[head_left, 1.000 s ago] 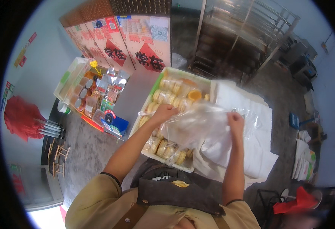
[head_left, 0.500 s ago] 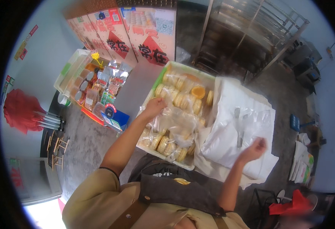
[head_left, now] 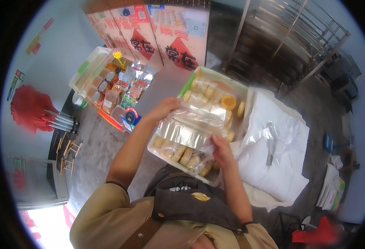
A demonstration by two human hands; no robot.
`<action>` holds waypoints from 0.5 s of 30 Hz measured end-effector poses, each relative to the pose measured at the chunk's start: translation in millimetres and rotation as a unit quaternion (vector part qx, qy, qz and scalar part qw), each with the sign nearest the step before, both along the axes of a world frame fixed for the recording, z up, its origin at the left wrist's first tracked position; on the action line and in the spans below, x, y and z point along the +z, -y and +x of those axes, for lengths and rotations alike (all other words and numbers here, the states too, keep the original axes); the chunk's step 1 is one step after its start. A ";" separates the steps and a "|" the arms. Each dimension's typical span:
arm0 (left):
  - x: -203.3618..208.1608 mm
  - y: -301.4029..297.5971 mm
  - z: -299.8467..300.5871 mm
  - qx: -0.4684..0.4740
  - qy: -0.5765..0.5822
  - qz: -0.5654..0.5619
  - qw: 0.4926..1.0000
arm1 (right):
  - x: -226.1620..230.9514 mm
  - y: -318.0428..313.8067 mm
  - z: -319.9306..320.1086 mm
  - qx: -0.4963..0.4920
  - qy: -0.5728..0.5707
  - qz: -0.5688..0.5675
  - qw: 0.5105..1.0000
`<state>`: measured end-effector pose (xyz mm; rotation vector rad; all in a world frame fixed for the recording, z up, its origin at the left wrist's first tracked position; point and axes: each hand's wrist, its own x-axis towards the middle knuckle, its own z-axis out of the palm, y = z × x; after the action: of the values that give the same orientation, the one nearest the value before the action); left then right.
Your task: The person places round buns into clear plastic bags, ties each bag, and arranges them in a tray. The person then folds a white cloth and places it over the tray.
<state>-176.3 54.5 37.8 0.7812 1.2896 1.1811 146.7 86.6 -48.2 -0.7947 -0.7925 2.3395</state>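
My left hand (head_left: 165, 108) and my right hand (head_left: 222, 150) pinch a clear plastic bag (head_left: 186, 132), stretched flat between them. The bag hangs over an open white tub (head_left: 162, 159) filled with round, pale flat pastries (head_left: 189, 158), several of them in clear bags. An orange-yellow round piece (head_left: 228, 102) shows near the tub's right side. To the right of my right hand, metal tongs (head_left: 270, 149) rest on a white cloth (head_left: 269, 182) with thin clear plastic beside them.
Left of the tub stands an open container (head_left: 103, 111) of jars and silvery packets. Printed panels (head_left: 178, 37) rise behind. A metal rack (head_left: 269, 45) stands at the far right. A red folded umbrella (head_left: 30, 108) and small wooden stools (head_left: 69, 151) are at the left.
My right hand has swung left from the white cloth to the tub and now grips the clear bag. The bag has been drawn out flat between both hands. The whole view has shifted slightly.
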 end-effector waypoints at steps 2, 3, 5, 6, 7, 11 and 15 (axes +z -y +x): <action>-5.8 7.6 -9.5 0.038 -0.045 -0.046 0.997 | -0.8 -0.3 -3.0 -0.009 0.019 0.020 1.000; -7.2 9.4 -11.8 0.066 -0.089 -0.092 0.990 | -0.9 0.3 -4.8 -0.017 0.034 0.029 0.999; -12.0 17.9 2.8 0.235 -0.356 0.032 0.904 | 1.5 2.6 -8.2 -0.032 0.090 0.060 0.994; -13.8 23.7 17.4 0.312 -0.473 0.066 0.822 | 4.3 6.3 -10.5 -0.038 0.132 0.082 0.987; -12.8 29.5 31.4 0.278 -0.454 0.060 0.844 | 8.7 9.7 -13.6 -0.043 0.211 0.082 0.973; -16.7 61.0 109.3 0.072 -0.266 0.009 0.961 | 33.0 33.3 -30.6 -0.064 0.245 0.232 0.939; -41.0 73.5 160.6 0.098 -0.098 -0.047 0.989 | 47.6 48.6 -39.9 -0.040 0.398 0.363 0.841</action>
<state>-15.7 -19.0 -3.2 0.7277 1.6021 1.2114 106.8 38.0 -0.5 -1.3810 -1.7911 1.3466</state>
